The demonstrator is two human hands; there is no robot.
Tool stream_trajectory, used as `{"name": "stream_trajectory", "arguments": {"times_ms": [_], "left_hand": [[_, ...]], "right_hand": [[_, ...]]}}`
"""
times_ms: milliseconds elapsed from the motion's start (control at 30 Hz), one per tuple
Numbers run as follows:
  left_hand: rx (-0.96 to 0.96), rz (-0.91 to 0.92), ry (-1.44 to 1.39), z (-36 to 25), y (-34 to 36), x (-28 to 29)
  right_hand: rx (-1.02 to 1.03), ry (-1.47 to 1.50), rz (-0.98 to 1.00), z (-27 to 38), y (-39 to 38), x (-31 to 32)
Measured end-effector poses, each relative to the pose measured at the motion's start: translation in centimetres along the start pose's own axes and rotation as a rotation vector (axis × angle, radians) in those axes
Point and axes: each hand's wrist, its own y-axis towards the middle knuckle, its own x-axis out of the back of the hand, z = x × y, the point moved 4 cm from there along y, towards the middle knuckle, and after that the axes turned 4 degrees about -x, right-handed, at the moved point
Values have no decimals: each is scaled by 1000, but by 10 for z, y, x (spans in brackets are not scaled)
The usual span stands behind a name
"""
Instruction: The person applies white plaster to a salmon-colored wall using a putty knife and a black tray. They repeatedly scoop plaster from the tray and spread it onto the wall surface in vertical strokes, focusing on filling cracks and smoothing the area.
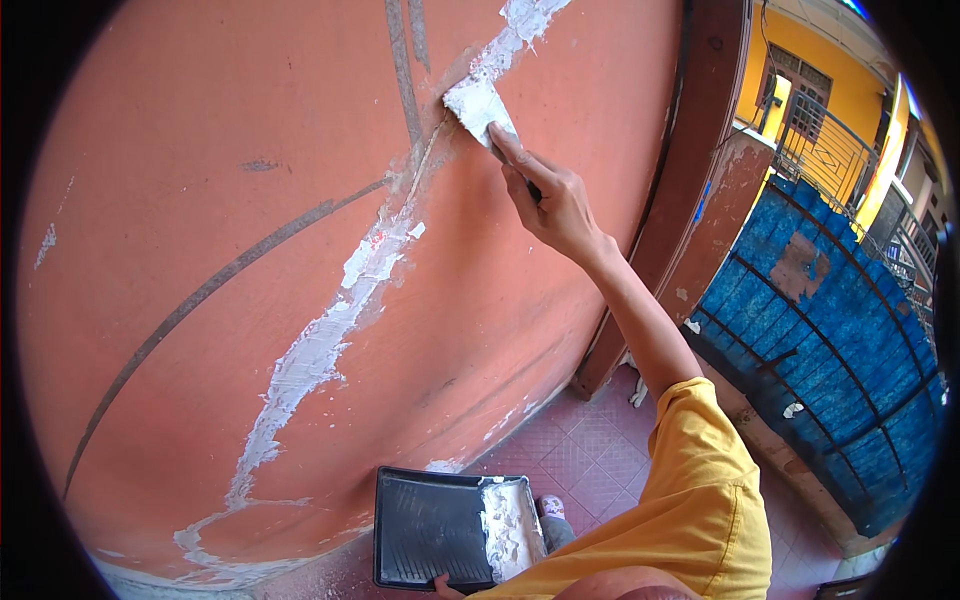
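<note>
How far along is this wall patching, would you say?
Done: a long white filler strip already runs up the orange wall from near the floor. In hand: the right hand presses a putty knife loaded with filler near the top of that strip. The left hand holds a black tray with filler remaining. Left: the strip looks rough and unsmoothed.

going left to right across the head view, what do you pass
dark curved line → white filler streak → putty knife → right hand → brown door frame → blue railing panel
</note>
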Motion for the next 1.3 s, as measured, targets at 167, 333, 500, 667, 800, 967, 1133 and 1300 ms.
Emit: {"name": "stream_trajectory", "arguments": {"times_ms": [167, 333, 500, 667, 800, 967, 1133, 1300], "left_hand": [[-4, 4, 24, 1, 3, 0], [-2, 3, 39, 3, 6, 0], [14, -23, 48, 6, 12, 8], [45, -47, 58, 7, 19, 12], [49, -56, 74, 7, 19, 12], [52, -57, 81, 10, 16, 11], [91, -97, 94, 15, 19, 15], [204, -194, 130, 33, 46, 33]], "right_hand": [[52, -223, 151, 8, -24, -7], [98, -108, 23, 6, -12, 25], [19, -146, -110, -12, 20, 25], [48, -148, -75, -9, 5, -2], [70, -125, 61, 4, -15, -8], [90, -82, 63, 15, -16, 20], [-4, -79, -65, -8, 17, 27], [93, -60, 28, 5, -16, -17]]}}
